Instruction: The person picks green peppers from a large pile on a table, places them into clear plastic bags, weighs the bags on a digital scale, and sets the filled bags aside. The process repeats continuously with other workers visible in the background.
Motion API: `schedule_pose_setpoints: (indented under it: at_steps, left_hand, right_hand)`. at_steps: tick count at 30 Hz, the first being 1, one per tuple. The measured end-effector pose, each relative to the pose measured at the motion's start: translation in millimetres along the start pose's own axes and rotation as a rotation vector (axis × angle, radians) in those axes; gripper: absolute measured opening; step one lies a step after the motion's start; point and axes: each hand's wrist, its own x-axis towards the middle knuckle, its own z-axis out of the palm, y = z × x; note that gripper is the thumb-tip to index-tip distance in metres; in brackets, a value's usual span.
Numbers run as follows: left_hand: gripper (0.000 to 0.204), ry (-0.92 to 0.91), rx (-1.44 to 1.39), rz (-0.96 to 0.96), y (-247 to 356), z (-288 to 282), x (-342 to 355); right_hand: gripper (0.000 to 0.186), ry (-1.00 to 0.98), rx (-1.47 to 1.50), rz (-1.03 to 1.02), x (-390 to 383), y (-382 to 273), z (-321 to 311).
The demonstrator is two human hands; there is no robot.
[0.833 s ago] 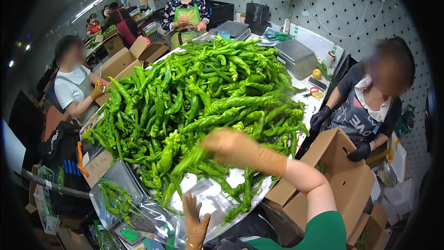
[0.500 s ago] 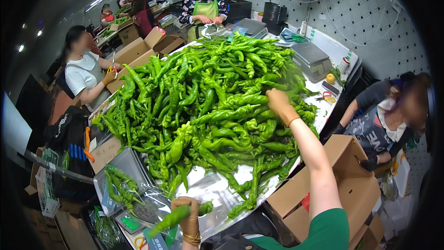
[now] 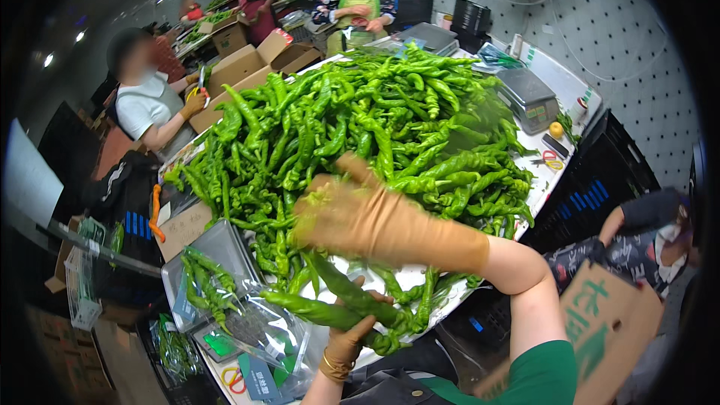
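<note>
A large heap of long, twisted green peppers (image 3: 360, 127) covers the white table (image 3: 551, 180). My left hand (image 3: 349, 341), in a tan glove, is closed around a few long peppers (image 3: 322, 307) near the table's front edge. Over the front of the heap passes my gloved right hand (image 3: 337, 214), blurred by motion, with a bit of green showing at its fingers. Whether it grips a pepper is too smeared to tell. To the left of my left hand stands a scale (image 3: 180, 277) with several peppers (image 3: 206, 281) on its pan and a clear plastic bag (image 3: 274, 334) beside it.
Orange-handled scissors (image 3: 234, 379) lie at the front left, other scissors (image 3: 551, 159) at the right edge. Another scale (image 3: 529, 97) stands at the far right. Co-workers stand at the left, far side and right; a cardboard box (image 3: 600, 330) is beside the one at right.
My right hand has come from the right of the heap back toward my left hand. My left hand has moved slightly right and holds more peppers. The cardboard box at right has shifted and tilted.
</note>
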Motion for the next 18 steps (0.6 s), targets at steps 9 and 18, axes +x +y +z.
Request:
schedule_pose_setpoints:
  at_steps: [9, 18]
  left_hand:
    - [0.067, 0.158, -0.326, -0.048, 11, -37, -45]
    - [0.074, 0.295, -0.194, 0.108, 3, -53, -62]
  right_hand:
    - [0.063, -0.189, 0.062, 0.841, -151, 88, 129]
    - [0.077, -0.307, 1.018, 0.658, -101, -136, 54]
